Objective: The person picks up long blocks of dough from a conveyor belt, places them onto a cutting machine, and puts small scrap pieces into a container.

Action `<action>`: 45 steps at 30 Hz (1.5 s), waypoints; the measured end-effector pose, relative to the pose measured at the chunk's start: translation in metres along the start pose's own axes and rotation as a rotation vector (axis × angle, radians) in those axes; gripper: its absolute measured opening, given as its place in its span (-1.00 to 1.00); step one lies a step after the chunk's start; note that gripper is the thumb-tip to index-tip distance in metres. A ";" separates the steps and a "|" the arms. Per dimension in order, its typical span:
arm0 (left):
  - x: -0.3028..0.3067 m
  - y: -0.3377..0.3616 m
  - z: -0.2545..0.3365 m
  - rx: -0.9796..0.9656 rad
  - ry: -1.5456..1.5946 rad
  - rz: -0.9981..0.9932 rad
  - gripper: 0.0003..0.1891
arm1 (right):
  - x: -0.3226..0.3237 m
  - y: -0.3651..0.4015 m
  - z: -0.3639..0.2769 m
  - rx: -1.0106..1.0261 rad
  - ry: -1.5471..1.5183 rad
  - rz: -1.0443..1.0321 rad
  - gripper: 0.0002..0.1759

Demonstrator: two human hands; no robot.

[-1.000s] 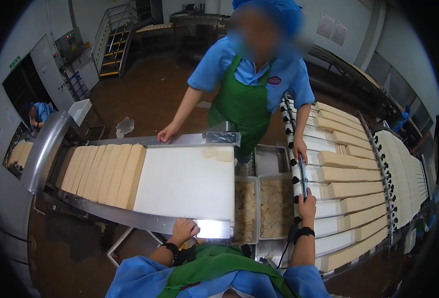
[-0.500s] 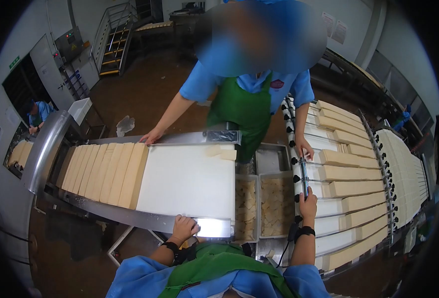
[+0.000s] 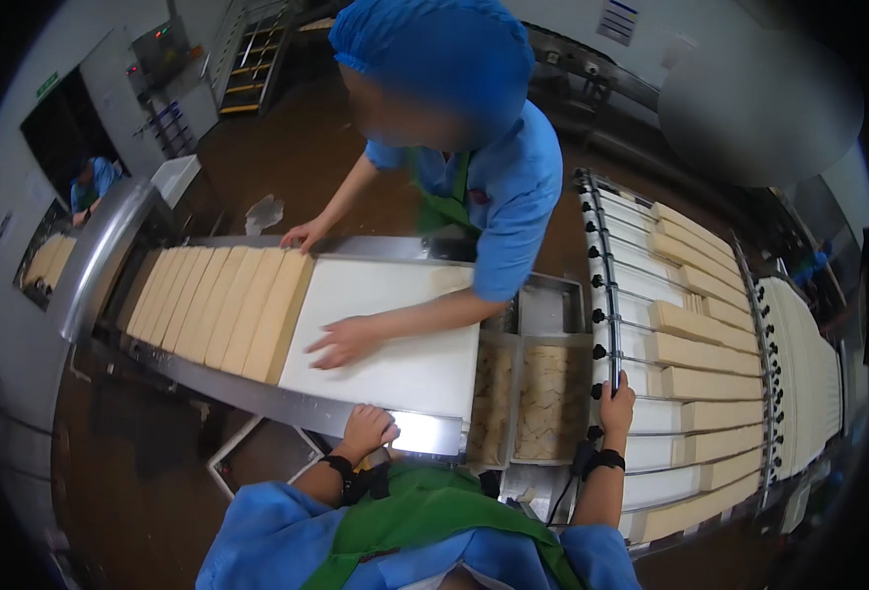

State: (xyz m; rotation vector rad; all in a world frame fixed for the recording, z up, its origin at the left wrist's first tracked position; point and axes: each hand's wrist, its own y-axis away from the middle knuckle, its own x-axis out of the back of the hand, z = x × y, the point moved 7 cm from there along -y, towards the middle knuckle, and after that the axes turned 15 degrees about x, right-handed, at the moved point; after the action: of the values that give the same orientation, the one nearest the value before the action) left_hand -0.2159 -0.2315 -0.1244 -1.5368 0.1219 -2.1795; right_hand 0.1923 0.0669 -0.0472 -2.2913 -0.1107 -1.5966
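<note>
My left hand [image 3: 368,430] rests, fingers curled, on the near metal rail [image 3: 247,395] of the left conveyor, beside its shiny end plate. Fingers wrapped, my right hand [image 3: 617,405] grips the lower part of a metal bar [image 3: 610,275] along the left edge of the right conveyor. Several long pale dough strips [image 3: 247,305] lie side by side on the left belt. More pale strips [image 3: 710,352] lie spaced apart between thin rods on the right conveyor.
Across the left belt [image 3: 395,359] leans a co-worker [image 3: 513,187], one hand over the white surface, the other by the strips. Between the conveyors stand bins [image 3: 552,403] of pale pieces. Another person [image 3: 95,187] is at far left.
The co-worker has leaned left, taking one hand off the metal bar and bringing it over the left belt. My hands keep their places; the view has shifted slightly.
</note>
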 end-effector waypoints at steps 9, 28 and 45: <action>-0.002 0.002 -0.002 0.026 0.069 -0.062 -0.81 | -0.004 -0.007 0.005 0.080 -0.051 -0.002 -0.39; 0.111 0.037 -0.233 1.150 -0.143 0.468 -0.33 | 0.023 -0.025 -0.173 0.555 -0.415 -0.004 -0.87; 0.107 -0.001 -0.272 1.329 -0.438 -0.015 -0.12 | -0.298 -0.026 -0.559 0.804 -0.164 -0.538 -0.17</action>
State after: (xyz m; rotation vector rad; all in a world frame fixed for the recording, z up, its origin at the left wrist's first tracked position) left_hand -0.4917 -0.3279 -0.1320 -1.0659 -1.2019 -1.2522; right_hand -0.4235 -0.0504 -0.1443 -1.7915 -1.2481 -1.2176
